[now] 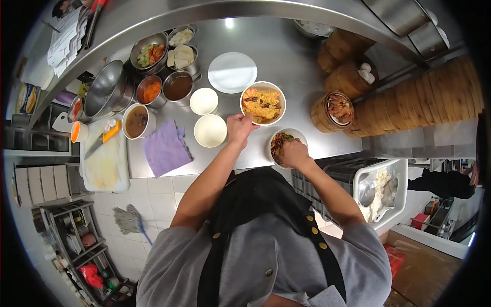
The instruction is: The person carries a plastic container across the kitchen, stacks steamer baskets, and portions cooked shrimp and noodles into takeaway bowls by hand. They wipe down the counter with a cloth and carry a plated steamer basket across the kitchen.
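Note:
My left hand (240, 129) grips the near left rim of a white bowl (263, 103) holding yellow-coated food with dark red pieces. At the counter's near edge, the fingers of my right hand (295, 153) reach into a second white bowl (279, 146) of dark red and green food; the fingertips are hidden there. Two stacked-looking empty white bowls, one (204, 101) behind the other (210, 131), stand left of my left hand. Behind the yellow food lies a white round lid or plate (232, 72).
Bamboo steamers (409, 102) line the right side. Metal bowls of ingredients (149, 53) stand at the back left. A purple cloth (166, 148) lies near a soup bowl (137, 122) and a cutting board (106, 163) with an orange-handled knife (111, 131). Another person's dark-clothed arm (442, 183) shows far right.

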A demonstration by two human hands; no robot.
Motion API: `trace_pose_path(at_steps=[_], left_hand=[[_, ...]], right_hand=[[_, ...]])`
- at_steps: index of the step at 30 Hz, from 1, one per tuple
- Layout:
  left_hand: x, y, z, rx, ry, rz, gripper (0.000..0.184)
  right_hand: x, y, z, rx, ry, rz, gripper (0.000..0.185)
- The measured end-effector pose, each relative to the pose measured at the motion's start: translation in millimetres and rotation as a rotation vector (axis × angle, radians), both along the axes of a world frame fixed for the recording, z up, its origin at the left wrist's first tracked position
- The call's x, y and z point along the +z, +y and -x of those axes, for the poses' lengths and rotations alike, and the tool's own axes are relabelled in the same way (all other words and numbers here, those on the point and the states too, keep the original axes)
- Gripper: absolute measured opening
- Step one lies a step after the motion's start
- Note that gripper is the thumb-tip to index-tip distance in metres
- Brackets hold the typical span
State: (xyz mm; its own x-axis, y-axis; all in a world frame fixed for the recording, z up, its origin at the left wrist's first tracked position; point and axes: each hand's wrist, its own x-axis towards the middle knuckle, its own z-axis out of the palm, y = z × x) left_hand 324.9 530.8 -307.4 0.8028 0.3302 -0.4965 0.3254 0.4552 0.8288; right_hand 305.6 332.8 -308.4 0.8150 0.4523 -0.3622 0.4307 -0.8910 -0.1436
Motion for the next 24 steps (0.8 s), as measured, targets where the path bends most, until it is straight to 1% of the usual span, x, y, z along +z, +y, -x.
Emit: trace_pose_path(at_steps=[1, 4, 7, 10, 13, 17, 19, 21, 22, 24], left_hand=[[2.8, 1.5, -0.4, -0.008, -0.007, -0.014, 0.018], [8.0, 5.5, 1.0, -0.032, -0.039, -0.088, 0.018], [8.4, 10.1, 1.4, -0.058, -0.018, -0.094, 0.022], [12.7, 7.7, 6.2, -0.050, -0.003, -0.088, 0.022], [16.6, 8.3, 8.5, -0.097, -0.025, -0.063, 0.021], [16.1, 16.8, 10.8, -0.089, -0.009, -0.064, 0.022], [11.4, 24.8, 11.4, -0.101, -0.003, -0.052, 0.022], [17.4, 27.2, 15.2, -0.091, -0.016, -0.050, 0.022], [23.4, 28.5, 18.2, -0.084, -0.023, -0.049, 0.022], [34.5, 30.6, 23.4, -0.097, -0.013, -0.061, 0.022]], right_hand=[[3.4, 1.3, 0.2, 0.024, -0.017, 0.018, 0.033], [-11.2, 1.3, -2.8, -0.022, -0.005, 0.069, 0.034], [-20.5, -2.7, -4.8, -0.164, 0.001, -0.082, 0.032], [-36.2, 2.4, -7.3, -0.242, -0.041, -0.269, 0.030], [-49.3, 6.7, -14.0, -0.271, -0.071, -0.239, 0.026], [-51.0, -3.9, -14.4, -0.275, -0.125, -0.283, 0.019], [-25.2, -7.0, -8.2, -0.251, -0.201, -0.282, 0.016], [9.3, -12.7, -6.8, -0.288, -0.139, -0.486, 0.015], [30.4, -12.7, -7.2, -0.303, -0.105, -0.588, 0.015], [93.5, 5.0, -14.9, -0.260, -0.106, -0.607, 0.017]])
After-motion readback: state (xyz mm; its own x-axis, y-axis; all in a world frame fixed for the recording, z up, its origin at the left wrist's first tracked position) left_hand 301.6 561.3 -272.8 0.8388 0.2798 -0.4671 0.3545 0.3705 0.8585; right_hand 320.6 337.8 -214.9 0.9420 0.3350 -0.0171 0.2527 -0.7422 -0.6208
